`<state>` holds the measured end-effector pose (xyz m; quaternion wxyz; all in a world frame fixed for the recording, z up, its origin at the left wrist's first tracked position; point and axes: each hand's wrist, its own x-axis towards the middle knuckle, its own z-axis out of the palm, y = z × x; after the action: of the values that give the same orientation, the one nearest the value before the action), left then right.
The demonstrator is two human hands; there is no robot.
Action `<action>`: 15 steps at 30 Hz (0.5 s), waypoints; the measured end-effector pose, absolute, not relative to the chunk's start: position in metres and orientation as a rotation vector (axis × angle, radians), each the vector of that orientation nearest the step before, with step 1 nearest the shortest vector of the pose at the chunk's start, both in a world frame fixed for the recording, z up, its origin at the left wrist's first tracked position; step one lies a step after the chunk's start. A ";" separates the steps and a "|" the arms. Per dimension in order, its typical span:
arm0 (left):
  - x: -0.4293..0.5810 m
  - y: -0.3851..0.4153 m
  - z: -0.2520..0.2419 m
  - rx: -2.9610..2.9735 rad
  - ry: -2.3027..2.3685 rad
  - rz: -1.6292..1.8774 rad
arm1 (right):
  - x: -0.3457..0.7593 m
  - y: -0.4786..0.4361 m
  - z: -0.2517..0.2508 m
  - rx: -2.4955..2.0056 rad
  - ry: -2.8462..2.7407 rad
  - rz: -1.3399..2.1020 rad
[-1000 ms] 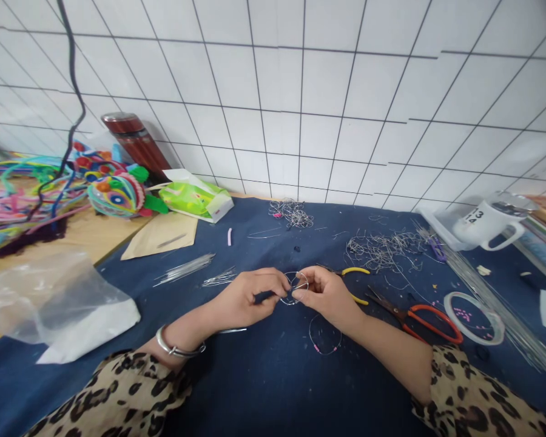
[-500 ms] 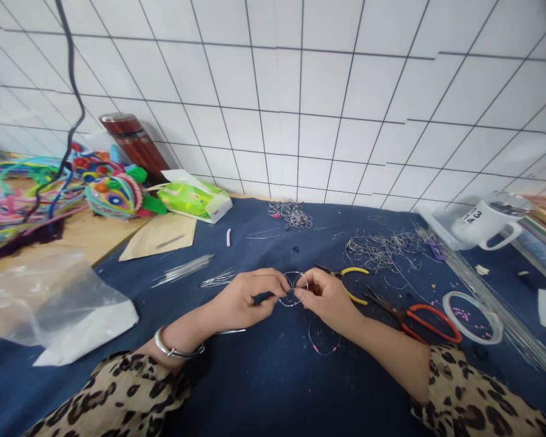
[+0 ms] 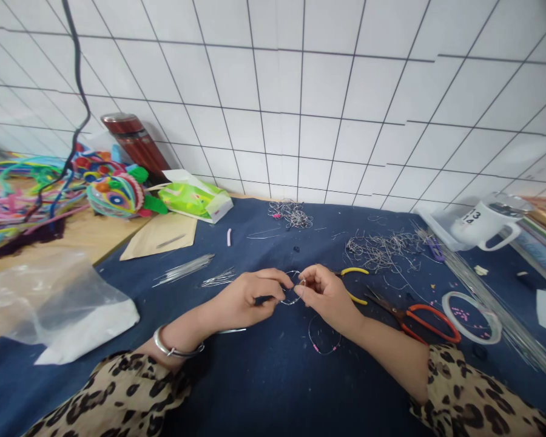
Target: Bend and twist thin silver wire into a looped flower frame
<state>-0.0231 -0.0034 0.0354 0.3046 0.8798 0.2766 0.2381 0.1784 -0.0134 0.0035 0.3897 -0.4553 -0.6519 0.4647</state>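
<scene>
Between my two hands is a thin silvery wire ring (image 3: 291, 303), held just above the dark blue cloth (image 3: 264, 376). My left hand (image 3: 255, 297) pinches its left side with the fingertips. On the opposite side, my right hand (image 3: 324, 294) grips the ring between thumb and fingers. Fine detail at the fingertips is too small to make out. Below my right hand lies a second wire ring with pink beads (image 3: 316, 348). Yellow-handled pliers (image 3: 355, 271) lie partly hidden behind my right hand, and orange-handled scissors (image 3: 432, 321) rest to its right.
Straight wires (image 3: 184, 270) lie left of my hands. Tangled wire (image 3: 382, 249) sits behind the pliers. A round clear dish (image 3: 446, 300) holds pink beads. A white mug (image 3: 486, 224) stands at the right, a plastic bag (image 3: 59, 297) and red thermos (image 3: 134, 142) at the left.
The fingers of my right hand have curled and shifted slightly up on the ring, covering more of its right side. My left hand stays nearly in place.
</scene>
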 end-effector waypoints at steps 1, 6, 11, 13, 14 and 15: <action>-0.023 -0.004 0.036 2.340 0.732 0.612 | 0.179 -0.014 0.005 -1.160 -1.664 1.192; -0.023 -0.005 0.035 2.373 0.730 0.588 | 0.178 -0.013 0.009 -1.192 -1.679 1.220; -0.023 -0.003 0.032 2.389 0.754 0.637 | 0.177 -0.012 0.007 -1.185 -1.622 1.239; -0.023 -0.001 0.031 2.394 0.769 0.649 | 0.177 -0.011 0.005 -1.168 -1.586 1.306; -0.023 -0.001 0.030 2.388 0.777 0.656 | 0.177 -0.011 0.004 -1.160 -1.572 1.331; -0.024 0.000 0.030 2.377 0.785 0.659 | 0.177 -0.010 0.004 -1.153 -1.563 1.346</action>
<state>-0.0237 0.0002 0.0299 0.2732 0.8833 0.2918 0.2450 0.1767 -0.0102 0.0035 0.3798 -0.4513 -0.6119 0.5270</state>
